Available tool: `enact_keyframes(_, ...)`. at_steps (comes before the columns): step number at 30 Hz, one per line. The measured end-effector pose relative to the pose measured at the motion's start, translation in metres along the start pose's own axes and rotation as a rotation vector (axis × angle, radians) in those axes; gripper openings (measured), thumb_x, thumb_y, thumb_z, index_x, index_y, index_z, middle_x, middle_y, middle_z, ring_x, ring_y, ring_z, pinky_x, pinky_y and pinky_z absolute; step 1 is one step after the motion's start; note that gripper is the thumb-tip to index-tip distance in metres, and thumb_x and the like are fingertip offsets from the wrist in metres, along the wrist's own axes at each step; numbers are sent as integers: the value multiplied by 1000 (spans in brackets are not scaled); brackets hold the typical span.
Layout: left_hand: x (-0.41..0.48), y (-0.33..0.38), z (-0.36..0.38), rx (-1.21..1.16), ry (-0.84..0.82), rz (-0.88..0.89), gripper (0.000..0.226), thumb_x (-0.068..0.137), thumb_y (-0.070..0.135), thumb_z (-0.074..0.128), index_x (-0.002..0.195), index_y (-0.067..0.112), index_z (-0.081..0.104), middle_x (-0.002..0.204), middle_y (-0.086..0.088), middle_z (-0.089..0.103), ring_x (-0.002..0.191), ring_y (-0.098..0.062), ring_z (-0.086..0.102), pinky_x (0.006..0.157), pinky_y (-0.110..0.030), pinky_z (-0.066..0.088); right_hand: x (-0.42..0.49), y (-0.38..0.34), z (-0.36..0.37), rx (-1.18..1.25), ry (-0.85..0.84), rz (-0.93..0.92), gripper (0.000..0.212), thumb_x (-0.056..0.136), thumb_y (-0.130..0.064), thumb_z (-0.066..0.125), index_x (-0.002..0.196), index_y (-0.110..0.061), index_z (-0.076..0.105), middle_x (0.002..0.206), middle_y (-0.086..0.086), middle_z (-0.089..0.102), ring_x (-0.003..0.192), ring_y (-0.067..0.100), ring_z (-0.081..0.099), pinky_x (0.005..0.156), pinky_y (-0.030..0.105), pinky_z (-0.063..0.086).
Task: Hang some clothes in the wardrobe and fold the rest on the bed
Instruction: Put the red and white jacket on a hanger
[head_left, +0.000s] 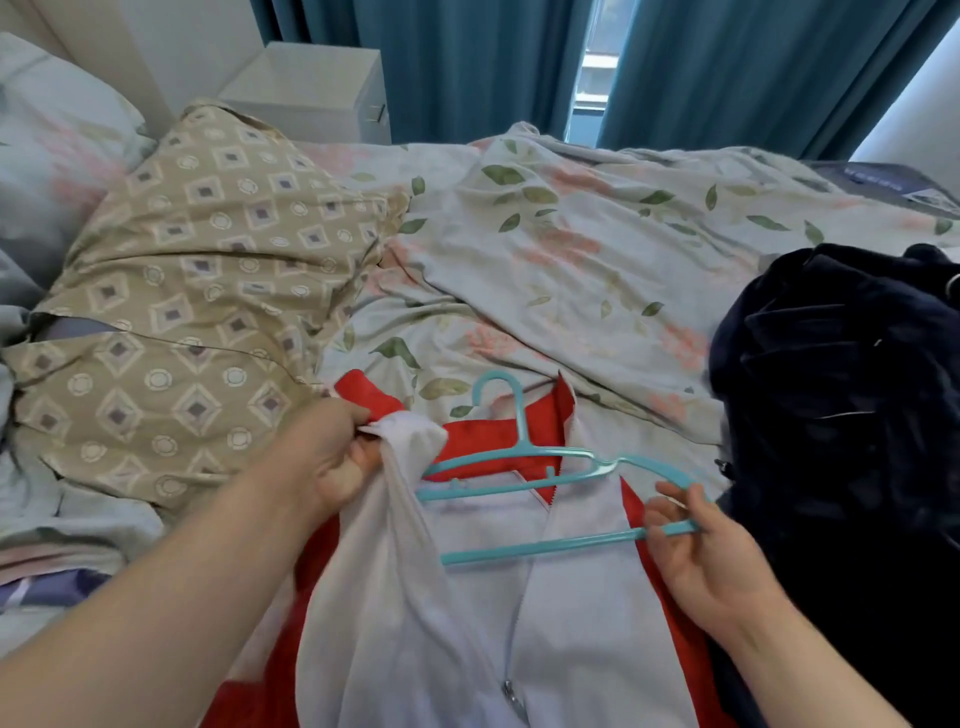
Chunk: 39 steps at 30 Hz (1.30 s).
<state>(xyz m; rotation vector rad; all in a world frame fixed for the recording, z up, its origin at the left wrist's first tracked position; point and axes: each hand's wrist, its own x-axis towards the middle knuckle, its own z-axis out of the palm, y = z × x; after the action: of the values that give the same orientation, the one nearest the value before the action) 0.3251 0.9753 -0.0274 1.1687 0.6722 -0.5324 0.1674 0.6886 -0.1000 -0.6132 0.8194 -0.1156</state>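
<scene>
A red jacket with a pale lining (571, 597) lies open on the bed in front of me, zipper running down its middle. My left hand (332, 457) grips a bunch of the jacket's lining near the collar and lifts it. A turquoise plastic hanger (524, 467) rests on the jacket's upper part, hook pointing away from me. My right hand (696, 540) pinches the hanger's right end between fingers and thumb.
A beige patterned garment (197, 291) is spread over the bed's left side. A dark navy pile of clothes (841, 389) sits at the right. The floral duvet (597, 249) covers the bed; a white nightstand (311, 88) and teal curtains (478, 62) stand behind.
</scene>
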Motion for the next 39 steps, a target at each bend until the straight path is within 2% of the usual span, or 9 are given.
enact_keyframes(3, -4, -30, 15, 135, -48, 61, 19, 99, -6, 38, 87, 2, 50, 78, -17, 54, 64, -25, 62, 45, -31, 57, 3, 37, 22, -49, -1, 58, 33, 104, -30, 41, 98, -3, 58, 66, 9, 64, 56, 17, 67, 48, 25, 57)
enact_keyframes(7, 15, -81, 2, 1081, -65, 344, 14, 88, 26, 63, 100, 19, 58, 102, -2, 62, 99, -23, 58, 74, -21, 41, 11, 66, 28, -562, -4, 82, 8, 97, -14, 58, 104, -13, 61, 77, 8, 54, 62, 17, 55, 57, 32, 54)
enact_keyframes(14, 25, -133, -34, 1751, -281, 618, 63, 85, 57, 52, 142, 32, 47, 145, 6, 45, 134, -15, 43, 111, -28, 34, 11, 48, -10, -1421, 404, -462, 26, 78, -18, 66, 102, -19, 57, 104, 1, 55, 93, 24, 57, 86, 43, 52)
enact_keyframes(17, 32, -139, -45, 1788, -246, 733, 48, 86, 35, 65, 134, 31, 58, 135, 3, 56, 124, -22, 54, 102, -34, 45, 12, 52, -14, -1550, 252, -428, 17, 78, -39, 69, 81, -26, 58, 81, -5, 61, 77, 19, 57, 66, 34, 49)
enact_keyframes(21, 50, -147, -58, 1820, -193, 830, 51, 63, 26, 76, 114, 21, 72, 110, -2, 73, 98, -23, 71, 78, -39, 60, 16, 53, -11, -1494, 235, -395, 18, 85, -16, 61, 70, -19, 50, 65, -5, 55, 60, 12, 46, 50, 24, 31)
enact_keyframes(26, 51, -158, -55, 1803, -93, 895, 55, 68, 17, 68, 122, 10, 69, 119, -9, 71, 104, -25, 70, 83, -41, 58, -1, 10, -20, -933, 503, -450, 19, 80, 2, 51, 64, -6, 56, 63, 5, 54, 66, 24, 49, 58, 33, 38)
enact_keyframes(29, 56, -168, -51, 1823, -76, 853, 56, 73, 20, 66, 128, 5, 65, 127, -16, 66, 111, -31, 67, 88, -44, 56, -31, -7, -9, -681, 293, -302, 23, 81, 4, 50, 83, -6, 70, 73, 14, 63, 65, 27, 57, 64, 37, 46)
enact_keyframes(35, 40, -158, -45, 1630, -148, 806, 76, 89, 52, 28, 154, 13, 31, 162, -8, 24, 150, -23, 20, 120, -28, 10, -37, 52, 33, -995, -213, -115, 42, 85, 7, 49, 103, -21, 74, 92, -5, 75, 80, 8, 67, 71, 23, 49)
enact_keyframes(39, -3, -184, -73, 1392, 8, 1135, 36, 77, 42, 54, 106, 19, 53, 100, -6, 59, 93, -28, 54, 88, -36, 41, -10, 82, 18, -1276, -11, -216, 20, 87, -7, 55, 99, -18, 66, 81, -5, 64, 79, 16, 60, 72, 36, 48)
